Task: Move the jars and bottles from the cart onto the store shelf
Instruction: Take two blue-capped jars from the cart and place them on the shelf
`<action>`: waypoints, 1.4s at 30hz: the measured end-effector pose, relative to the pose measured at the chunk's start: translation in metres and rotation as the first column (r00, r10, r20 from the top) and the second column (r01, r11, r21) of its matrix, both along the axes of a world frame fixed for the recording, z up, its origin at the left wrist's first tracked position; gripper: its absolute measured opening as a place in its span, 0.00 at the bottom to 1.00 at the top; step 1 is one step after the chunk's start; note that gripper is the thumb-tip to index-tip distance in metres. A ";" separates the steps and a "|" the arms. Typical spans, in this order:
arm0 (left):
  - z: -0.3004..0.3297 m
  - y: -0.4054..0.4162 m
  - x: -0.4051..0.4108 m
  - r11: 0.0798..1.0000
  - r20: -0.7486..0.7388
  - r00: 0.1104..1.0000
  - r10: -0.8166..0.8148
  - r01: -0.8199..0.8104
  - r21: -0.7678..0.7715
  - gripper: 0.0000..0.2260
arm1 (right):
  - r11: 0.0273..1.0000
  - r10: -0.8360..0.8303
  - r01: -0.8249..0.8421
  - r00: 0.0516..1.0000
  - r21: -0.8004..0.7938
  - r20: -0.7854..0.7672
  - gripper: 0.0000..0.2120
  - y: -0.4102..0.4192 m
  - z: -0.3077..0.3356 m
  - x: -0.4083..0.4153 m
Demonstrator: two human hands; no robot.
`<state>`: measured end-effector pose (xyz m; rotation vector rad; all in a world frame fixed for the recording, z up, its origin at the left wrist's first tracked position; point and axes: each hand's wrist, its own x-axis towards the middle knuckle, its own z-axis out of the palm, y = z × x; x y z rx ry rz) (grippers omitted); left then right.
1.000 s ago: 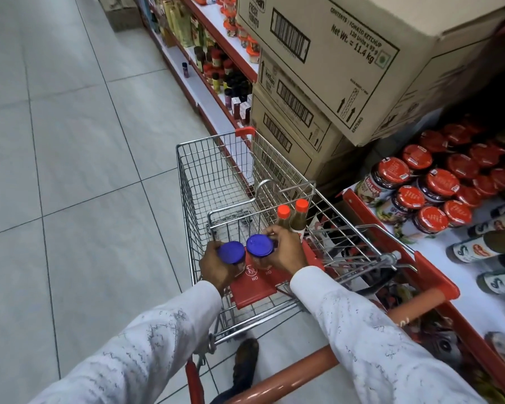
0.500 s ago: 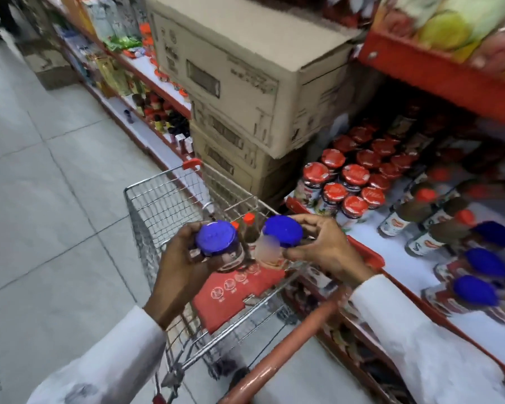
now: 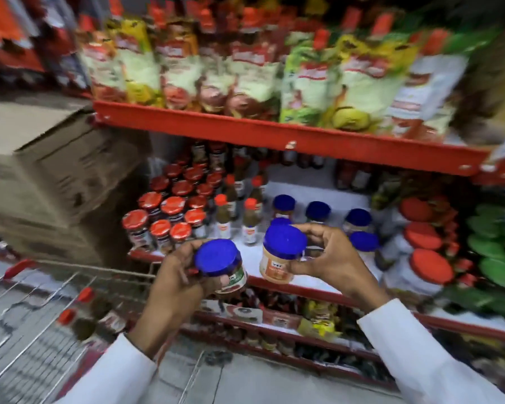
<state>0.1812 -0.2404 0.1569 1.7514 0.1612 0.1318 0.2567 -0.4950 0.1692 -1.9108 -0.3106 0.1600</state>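
Left hand (image 3: 175,275) is closed around a blue-lidded jar with a red and green label (image 3: 222,265), held tilted above the wire cart (image 3: 38,322); right hand (image 3: 330,258) is closed around a blue-lidded jar with an orange label (image 3: 280,255), held upright over the front edge of the white shelf (image 3: 301,188). Both jars are raised and apart from each other. On the shelf behind stand more blue-lidded jars (image 3: 318,212), with red-lidded jars (image 3: 161,220) and orange-capped bottles (image 3: 250,221) to their left.
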 end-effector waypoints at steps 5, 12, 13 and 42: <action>-0.010 -0.096 0.044 0.989 -0.011 0.990 -0.138 0.138 0.049 0.25 | 0.981 -0.195 0.195 0.980 -0.004 0.033 0.29 -0.103 -0.022 0.001; -0.053 -0.183 0.095 0.977 -0.096 0.978 -0.186 0.194 0.090 0.27 | 0.940 -0.320 0.319 0.947 -0.121 0.015 0.29 -0.167 -0.060 0.016; -0.058 -0.189 0.099 0.974 -0.094 0.982 -0.166 0.178 0.139 0.27 | 0.935 -0.330 0.328 0.944 -0.132 0.013 0.29 -0.168 -0.066 0.019; -0.083 -0.214 0.096 0.840 -0.048 0.997 -0.064 0.080 0.537 0.34 | 0.787 -0.370 0.433 0.901 -0.441 0.225 0.32 -0.124 -0.103 0.025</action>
